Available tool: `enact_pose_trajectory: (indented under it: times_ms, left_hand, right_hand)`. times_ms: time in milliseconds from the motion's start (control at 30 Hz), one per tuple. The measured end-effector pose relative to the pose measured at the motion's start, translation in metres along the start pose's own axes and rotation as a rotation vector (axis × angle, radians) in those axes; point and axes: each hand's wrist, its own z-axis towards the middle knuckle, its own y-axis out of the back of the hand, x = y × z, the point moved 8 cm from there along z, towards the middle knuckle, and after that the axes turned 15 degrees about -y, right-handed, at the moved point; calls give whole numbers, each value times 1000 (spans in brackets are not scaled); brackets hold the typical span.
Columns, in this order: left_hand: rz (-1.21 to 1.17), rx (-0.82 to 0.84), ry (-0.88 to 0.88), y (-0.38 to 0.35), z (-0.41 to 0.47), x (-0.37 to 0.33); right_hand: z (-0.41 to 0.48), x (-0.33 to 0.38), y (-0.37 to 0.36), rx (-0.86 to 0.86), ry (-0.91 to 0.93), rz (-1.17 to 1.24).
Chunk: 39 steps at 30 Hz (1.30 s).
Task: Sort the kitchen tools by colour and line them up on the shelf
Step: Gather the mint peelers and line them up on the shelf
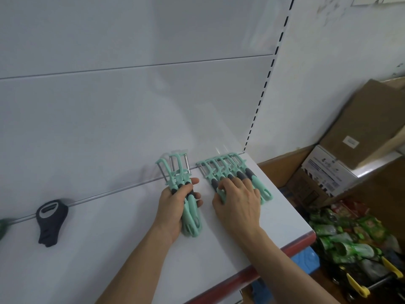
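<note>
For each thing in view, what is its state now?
left hand: closed around a bunch of mint peelers, heads up
right hand: palm down, resting on the row of mint peelers
row of mint peelers: flat on the shelf
black tool: lying alone, untouched

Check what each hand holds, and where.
Left hand: bunch of mint-green plastic peelers, gripped around the handles. Right hand: lies flat on the shelved row of matching peelers, nothing gripped.
</note>
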Motion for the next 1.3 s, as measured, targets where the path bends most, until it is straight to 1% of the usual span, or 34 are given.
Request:
enact_pose_trajectory:
  times_ms: [100, 167, 233, 267, 333, 367, 433, 500, 600, 733, 933, 1067, 1133, 1233, 1300]
  left_hand:
    - [11, 17, -8, -1, -1, -1]
    - [31, 26, -22, -2, -1, -4]
    - [19, 24, -21, -4, -2, -6]
    - [8, 20, -17, -4, -2, -6]
    - [9, 19, -20, -3, -2, -7]
    - [20, 19, -28, -2, -1, -7]
    - [49, 7, -31, 0, -1, -7]
    - [66, 3, -15, 1, -2, -7]
    - [70, 38, -22, -4, -4, -10]
    - [24, 101, -32, -11, -7, -13]
    - [38, 121, -45, -11, -7, -14]
    - [113, 28, -51, 0, -3, -15]
    - [125, 5, -48, 4, -1, -13]
    - [54, 28, -19, 0, 0, -10]
    - [-11, 14, 8, -1, 0, -9]
  right_hand:
    - [0, -1, -1, 10, 1, -11]
    - [-1, 0, 3, -9, 4, 68]
    - [-5, 6, 15, -12, 56, 285]
    - [-8, 9, 20, 21, 85, 430]
    - [-12, 17, 25, 160, 100, 680]
    - [-14, 21, 24, 230, 100, 740]
    - [-19, 28, 20, 284, 133, 725]
    - [-22, 29, 18, 252, 168, 677]
    - [-25, 29, 21, 196, 192, 640]
    - [-27, 23, 20, 159, 94, 579]
    - [-26, 20, 24, 130, 72, 626]
    - [-15, 2, 24, 110, -71, 708]
    - [-11, -3, 26, 123, -107, 704]
    - [-6, -6, 29, 96, -149, 682]
    - [-5, -6, 28, 96, -185, 686]
